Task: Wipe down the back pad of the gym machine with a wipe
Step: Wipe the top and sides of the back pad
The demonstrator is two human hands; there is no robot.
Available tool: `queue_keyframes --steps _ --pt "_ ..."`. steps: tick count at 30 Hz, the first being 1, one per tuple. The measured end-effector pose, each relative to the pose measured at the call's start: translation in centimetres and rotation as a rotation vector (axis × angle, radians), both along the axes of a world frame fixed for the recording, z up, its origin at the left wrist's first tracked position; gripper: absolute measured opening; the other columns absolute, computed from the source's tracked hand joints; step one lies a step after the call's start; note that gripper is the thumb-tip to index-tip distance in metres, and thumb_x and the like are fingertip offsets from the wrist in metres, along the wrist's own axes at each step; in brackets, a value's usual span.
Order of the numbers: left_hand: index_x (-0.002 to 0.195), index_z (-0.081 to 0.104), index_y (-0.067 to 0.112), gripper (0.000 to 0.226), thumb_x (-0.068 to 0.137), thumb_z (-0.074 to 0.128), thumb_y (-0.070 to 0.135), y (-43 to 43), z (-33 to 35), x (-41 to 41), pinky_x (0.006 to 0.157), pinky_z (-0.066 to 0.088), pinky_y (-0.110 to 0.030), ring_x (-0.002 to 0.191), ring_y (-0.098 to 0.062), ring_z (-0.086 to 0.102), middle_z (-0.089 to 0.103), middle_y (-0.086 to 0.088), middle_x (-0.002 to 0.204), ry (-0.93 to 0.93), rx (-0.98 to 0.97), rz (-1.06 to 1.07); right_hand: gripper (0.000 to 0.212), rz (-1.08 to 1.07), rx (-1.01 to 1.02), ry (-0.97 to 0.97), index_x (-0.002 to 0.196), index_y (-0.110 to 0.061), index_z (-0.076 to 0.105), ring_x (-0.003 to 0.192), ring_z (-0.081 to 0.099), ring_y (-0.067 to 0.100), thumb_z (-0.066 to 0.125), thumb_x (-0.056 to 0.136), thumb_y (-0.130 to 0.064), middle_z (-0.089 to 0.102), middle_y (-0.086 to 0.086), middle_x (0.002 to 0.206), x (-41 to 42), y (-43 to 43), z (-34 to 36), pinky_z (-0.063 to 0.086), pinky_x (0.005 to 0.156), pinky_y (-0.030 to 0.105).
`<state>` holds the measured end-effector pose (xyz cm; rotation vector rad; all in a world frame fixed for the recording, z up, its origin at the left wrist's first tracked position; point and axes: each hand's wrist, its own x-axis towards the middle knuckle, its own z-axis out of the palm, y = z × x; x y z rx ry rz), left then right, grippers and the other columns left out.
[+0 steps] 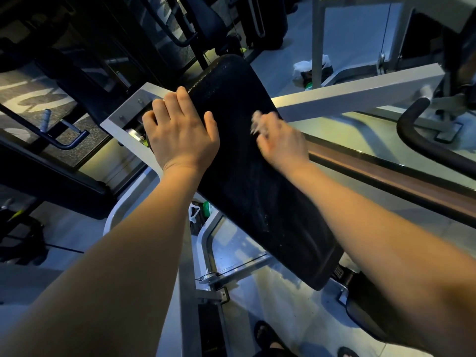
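The left hand point(180, 132) lay flat, steadying the back pad point(247, 176) at its far left edge; the right hand point(280, 143) gripped the wipe point(257, 123) mid-pad. Long, overlapping, firm strokes toward the near end would have served best.

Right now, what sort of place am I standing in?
Most likely a gym: a black back pad on a white steel machine frame, another machine's grip handles behind it, and your right hand rubbing a wipe on the pad.
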<state>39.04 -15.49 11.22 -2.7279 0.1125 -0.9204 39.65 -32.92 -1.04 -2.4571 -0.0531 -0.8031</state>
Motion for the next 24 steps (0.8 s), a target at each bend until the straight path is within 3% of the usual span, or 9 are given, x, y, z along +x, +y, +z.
queue_keyframes --steps 3,5,8,11,14,16,19,22,24 --pt "0.145 0.041 0.003 0.069 0.098 0.032 0.053 0.0 0.0 0.0 0.101 0.035 -0.052 0.118 -0.039 0.046 0.052 -0.017 0.13 -0.002 0.001 -0.002 0.03 -0.109 0.143 0.0 0.119 -0.006 0.051 0.072 0.067 0.044 0.05 0.094 -0.023 0.067 0.021 0.087 -0.4 1.5 -0.5 0.039 0.055 0.038" --pt "0.144 0.041 0.003 0.068 0.098 0.033 0.053 0.1 0.0 0.1 0.1 0.036 -0.052 0.117 -0.039 0.046 0.053 -0.018 0.13 -0.004 -0.002 0.0 0.035 0.084 0.081 -0.13 0.122 -0.009 0.05 0.067 0.067 0.041 0.048 0.092 -0.027 0.067 0.018 0.084 -2.8 4.6 -1.3 0.047 0.049 0.039" --pt "0.145 0.041 0.004 0.068 0.098 0.033 0.052 0.1 -0.1 0.0 0.1 0.035 -0.052 0.119 -0.039 0.045 0.052 -0.017 0.131 -0.009 0.001 -0.008 0.026 0.344 -0.105 -0.206 0.111 -0.014 0.046 0.062 0.063 0.035 0.052 0.09 -0.029 0.061 0.011 0.079 -4.7 5.2 -3.0 0.043 0.042 0.037" --pt "0.145 0.04 0.004 0.069 0.098 0.033 0.053 0.0 0.0 0.0 0.102 0.035 -0.052 0.121 -0.039 0.045 0.052 -0.017 0.133 -0.005 -0.004 -0.008 0.035 0.106 -0.065 -0.087 0.118 -0.01 0.056 0.068 0.067 0.039 0.053 0.089 -0.031 0.067 0.016 0.087 -2.0 1.3 -3.1 0.047 0.048 0.039" --pt "0.146 0.041 0.004 0.069 0.098 0.033 0.053 0.0 0.0 0.0 0.103 0.035 -0.052 0.122 -0.039 0.045 0.052 -0.017 0.134 -0.003 -0.007 -0.007 0.026 -0.217 0.159 0.149 0.116 -0.004 0.05 0.081 0.067 0.047 0.051 0.098 -0.023 0.069 0.024 0.094 0.0 -1.5 -3.0 0.036 0.058 0.039" --pt "0.146 0.041 0.004 0.069 0.098 0.033 0.053 0.0 0.0 0.0 0.103 0.034 -0.052 0.122 -0.038 0.045 0.052 -0.017 0.133 -0.002 -0.008 -0.005 0.024 -0.242 0.262 0.136 0.113 -0.002 0.049 0.078 0.066 0.047 0.048 0.099 -0.021 0.068 0.025 0.09 -0.6 -0.3 -3.0 0.036 0.056 0.04" --pt "0.145 0.041 0.004 0.069 0.098 0.032 0.053 0.0 -0.1 0.1 0.102 0.035 -0.052 0.12 -0.038 0.045 0.052 -0.017 0.133 -0.002 -0.005 -0.004 0.028 0.021 0.146 -0.085 0.111 -0.006 0.048 0.06 0.066 0.042 0.051 0.09 -0.023 0.067 0.021 0.078 -4.8 4.4 -4.4 0.045 0.044 0.038" --pt "0.146 0.041 0.004 0.069 0.098 0.033 0.053 0.0 -0.1 0.0 0.102 0.035 -0.051 0.121 -0.038 0.045 0.052 -0.017 0.133 -0.013 0.003 -0.005 0.035 0.33 -0.09 -0.144 0.102 -0.013 0.042 0.056 0.063 0.035 0.068 0.081 -0.023 0.061 0.012 0.072 -7.7 5.7 -6.8 0.041 0.038 0.034" --pt "0.146 0.04 0.004 0.069 0.098 0.033 0.053 0.0 -0.1 0.0 0.103 0.034 -0.051 0.122 -0.039 0.045 0.051 -0.017 0.134 -0.009 0.002 -0.002 0.026 0.225 -0.121 -0.105 0.106 -0.016 0.045 0.059 0.065 0.035 0.06 0.088 -0.027 0.062 0.011 0.076 -6.0 3.7 -6.8 0.043 0.039 0.035"
